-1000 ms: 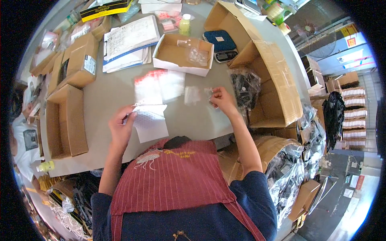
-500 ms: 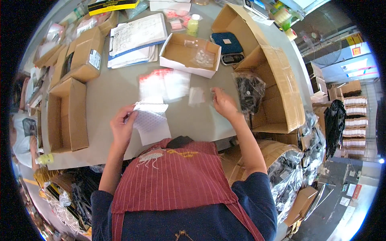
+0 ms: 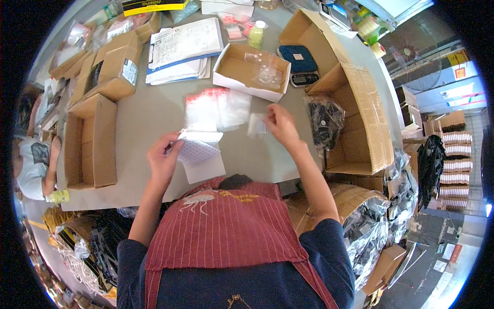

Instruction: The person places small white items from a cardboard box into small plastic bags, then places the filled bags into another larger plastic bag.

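Note:
My left hand (image 3: 165, 154) pinches the upper left edge of a folded white sheet (image 3: 200, 150) with a fine pattern on its inside, held above the table's near side. To the right, my right hand (image 3: 281, 123) is closed, thumb and fingers together; anything between the fingertips is too small to make out. Just left of those fingertips lies a small clear bag (image 3: 257, 125), blurred. Beyond both hands, a spread of clear zip bags with red top edges (image 3: 216, 107) lies on the table.
A white-sided open box (image 3: 248, 88) with small clear bags stands beyond the zip bags. Open cardboard cartons (image 3: 356, 123) flank the right; another empty-looking carton (image 3: 82, 144) stands left. A clipboard with papers (image 3: 186, 44), a bottle (image 3: 256, 34) and a black wrapped item (image 3: 324, 121) sit around.
My right hand has moved left, closer to the small clear bag. My left hand still holds the folded sheet. The whole view has shifted slightly.

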Available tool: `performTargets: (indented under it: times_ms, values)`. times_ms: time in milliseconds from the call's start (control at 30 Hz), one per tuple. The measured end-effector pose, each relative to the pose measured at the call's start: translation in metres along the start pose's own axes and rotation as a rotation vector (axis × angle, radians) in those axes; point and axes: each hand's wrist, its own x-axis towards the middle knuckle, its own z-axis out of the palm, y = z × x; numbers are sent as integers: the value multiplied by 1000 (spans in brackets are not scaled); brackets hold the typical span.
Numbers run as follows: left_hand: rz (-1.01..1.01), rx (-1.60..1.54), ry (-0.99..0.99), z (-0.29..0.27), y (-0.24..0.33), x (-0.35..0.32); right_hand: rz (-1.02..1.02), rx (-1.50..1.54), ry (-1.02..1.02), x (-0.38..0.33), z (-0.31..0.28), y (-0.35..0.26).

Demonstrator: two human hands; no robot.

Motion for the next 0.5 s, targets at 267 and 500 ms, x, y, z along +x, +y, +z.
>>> performTargets:
  times_ms: [267, 500]
  values:
    - [-63, 48, -73, 0, 22, 4, 32, 218, -47, 73, 73, -29]
    - [-82, -37, -26, -7, 6, -6, 188, -117, 10, 70, 82, -26]
